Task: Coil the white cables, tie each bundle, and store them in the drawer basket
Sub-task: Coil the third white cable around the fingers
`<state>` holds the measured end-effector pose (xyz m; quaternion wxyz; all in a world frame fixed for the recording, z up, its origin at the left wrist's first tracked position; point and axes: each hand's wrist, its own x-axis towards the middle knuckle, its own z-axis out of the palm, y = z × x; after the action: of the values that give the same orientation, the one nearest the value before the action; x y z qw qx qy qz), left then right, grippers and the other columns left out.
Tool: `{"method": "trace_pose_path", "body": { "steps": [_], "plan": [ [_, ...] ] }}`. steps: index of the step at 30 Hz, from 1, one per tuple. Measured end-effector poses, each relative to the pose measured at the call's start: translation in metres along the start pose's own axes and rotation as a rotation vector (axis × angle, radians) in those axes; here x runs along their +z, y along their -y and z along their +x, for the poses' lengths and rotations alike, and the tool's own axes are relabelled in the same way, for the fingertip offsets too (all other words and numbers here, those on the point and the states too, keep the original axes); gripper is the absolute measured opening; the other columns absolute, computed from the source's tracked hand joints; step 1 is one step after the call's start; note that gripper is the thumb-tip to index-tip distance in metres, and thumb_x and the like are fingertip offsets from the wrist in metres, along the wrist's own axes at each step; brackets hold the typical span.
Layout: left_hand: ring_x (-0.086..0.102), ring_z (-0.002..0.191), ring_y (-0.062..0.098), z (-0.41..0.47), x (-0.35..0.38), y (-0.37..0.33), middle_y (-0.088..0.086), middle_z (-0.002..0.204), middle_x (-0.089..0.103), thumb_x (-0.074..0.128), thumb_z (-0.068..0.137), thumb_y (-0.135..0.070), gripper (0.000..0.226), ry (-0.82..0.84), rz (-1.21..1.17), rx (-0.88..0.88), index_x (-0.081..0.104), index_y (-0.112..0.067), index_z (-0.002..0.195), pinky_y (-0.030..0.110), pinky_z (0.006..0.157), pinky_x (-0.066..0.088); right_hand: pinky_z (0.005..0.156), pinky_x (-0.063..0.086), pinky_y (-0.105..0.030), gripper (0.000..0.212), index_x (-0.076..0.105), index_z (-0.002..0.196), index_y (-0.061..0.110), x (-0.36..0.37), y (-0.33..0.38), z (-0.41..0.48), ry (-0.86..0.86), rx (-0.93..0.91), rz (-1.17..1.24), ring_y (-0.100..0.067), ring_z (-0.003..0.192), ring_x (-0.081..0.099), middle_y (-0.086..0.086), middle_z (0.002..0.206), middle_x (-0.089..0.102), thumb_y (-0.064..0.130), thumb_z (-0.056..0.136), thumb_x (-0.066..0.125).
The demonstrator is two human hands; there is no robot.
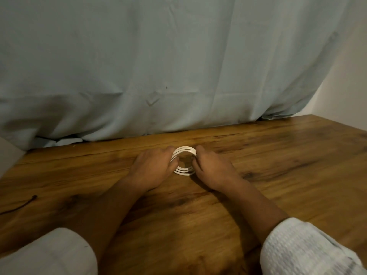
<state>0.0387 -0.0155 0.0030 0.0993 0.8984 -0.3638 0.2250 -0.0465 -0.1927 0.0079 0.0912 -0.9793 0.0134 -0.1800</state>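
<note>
A white cable (184,150) lies wound into a small round coil of several loops on the wooden table (278,155), near its middle. My left hand (154,167) grips the coil's left side, fingers curled over the loops. My right hand (213,168) grips the coil's right side the same way. The coil's far and near arcs show between the two hands; its sides are hidden under my fingers. No drawer or basket is in view.
A thin dark tie or cord (21,204) lies on the table at the far left. A pale blue cloth (158,66) hangs behind the table's far edge. A grey flat edge (8,155) shows at the left border.
</note>
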Motion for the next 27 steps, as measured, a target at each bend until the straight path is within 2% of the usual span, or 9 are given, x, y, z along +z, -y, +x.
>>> {"method": "trace_pose_path", "body": {
  "steps": [6, 10, 14, 17, 19, 21, 24, 27],
  "plan": [
    [0.066, 0.085, 0.03, 0.001, -0.002, 0.0, 0.004, 0.1, 0.071, 0.042, 0.107, -0.043, 0.022, -0.075, -0.104, 0.005, 0.052, -0.024, 0.114, 0.039, 0.064, 0.042, 0.067, 0.049, -0.04, 0.017, 0.048, 0.112, 0.02, -0.004, 0.002, -0.001, -0.134, -0.012, 0.035, -0.03, 0.085, 0.066, -0.004, 0.1, 0.068, 0.034, 0.108, 0.041],
    [0.067, 0.092, 0.034, 0.001, 0.003, 0.002, 0.007, 0.104, 0.072, 0.04, 0.107, -0.046, 0.025, 0.026, -0.128, -0.003, 0.048, -0.024, 0.116, 0.042, 0.07, 0.049, 0.067, 0.045, -0.039, 0.017, 0.048, 0.112, 0.019, 0.001, 0.003, 0.0, -0.101, -0.002, 0.049, -0.033, 0.088, 0.066, -0.008, 0.103, 0.069, 0.034, 0.108, 0.042],
    [0.067, 0.089, 0.032, 0.001, 0.003, 0.006, 0.006, 0.102, 0.072, 0.039, 0.108, -0.047, 0.026, -0.004, -0.12, 0.013, 0.048, -0.024, 0.116, 0.038, 0.065, 0.041, 0.067, 0.045, -0.039, 0.017, 0.048, 0.112, 0.02, 0.004, 0.003, 0.0, -0.148, -0.004, 0.049, -0.031, 0.086, 0.065, -0.006, 0.102, 0.068, 0.035, 0.108, 0.041],
    [0.067, 0.094, 0.034, 0.001, 0.004, 0.006, 0.009, 0.106, 0.073, 0.037, 0.108, -0.048, 0.029, 0.053, -0.137, -0.015, 0.048, -0.023, 0.116, 0.041, 0.07, 0.047, 0.067, 0.04, -0.037, 0.022, 0.051, 0.117, 0.018, 0.009, 0.002, 0.001, -0.129, 0.029, 0.064, -0.033, 0.089, 0.066, -0.008, 0.104, 0.069, 0.036, 0.109, 0.041],
    [0.067, 0.095, 0.035, 0.001, 0.004, 0.005, 0.009, 0.106, 0.073, 0.037, 0.108, -0.049, 0.029, 0.064, -0.129, -0.026, 0.047, -0.022, 0.116, 0.041, 0.07, 0.046, 0.068, 0.044, -0.039, 0.023, 0.054, 0.117, 0.018, 0.011, 0.001, 0.002, -0.148, 0.042, 0.092, -0.034, 0.091, 0.066, -0.009, 0.103, 0.07, 0.037, 0.108, 0.043],
    [0.067, 0.095, 0.036, 0.001, 0.003, 0.004, 0.01, 0.106, 0.073, 0.037, 0.108, -0.049, 0.03, 0.039, -0.105, -0.021, 0.048, -0.022, 0.115, 0.041, 0.069, 0.044, 0.069, 0.049, -0.04, 0.023, 0.057, 0.115, 0.019, 0.01, 0.001, 0.002, -0.173, 0.039, 0.124, -0.032, 0.089, 0.067, -0.007, 0.101, 0.071, 0.037, 0.107, 0.046],
    [0.068, 0.091, 0.034, -0.001, 0.001, 0.001, 0.008, 0.103, 0.073, 0.039, 0.108, -0.046, 0.028, -0.029, -0.1, -0.001, 0.049, -0.022, 0.118, 0.039, 0.066, 0.04, 0.066, 0.05, -0.039, 0.022, 0.058, 0.112, 0.019, 0.008, 0.0, -0.002, -0.214, 0.019, 0.111, -0.028, 0.084, 0.066, -0.005, 0.098, 0.07, 0.037, 0.107, 0.045],
    [0.068, 0.092, 0.034, 0.0, 0.001, 0.0, 0.008, 0.104, 0.073, 0.038, 0.108, -0.046, 0.029, -0.004, -0.108, -0.015, 0.05, -0.022, 0.119, 0.039, 0.068, 0.043, 0.064, 0.043, -0.038, 0.022, 0.053, 0.112, 0.016, 0.008, 0.001, -0.002, -0.206, 0.013, 0.032, -0.034, 0.085, 0.067, -0.009, 0.101, 0.07, 0.035, 0.109, 0.041]
  ]
}}
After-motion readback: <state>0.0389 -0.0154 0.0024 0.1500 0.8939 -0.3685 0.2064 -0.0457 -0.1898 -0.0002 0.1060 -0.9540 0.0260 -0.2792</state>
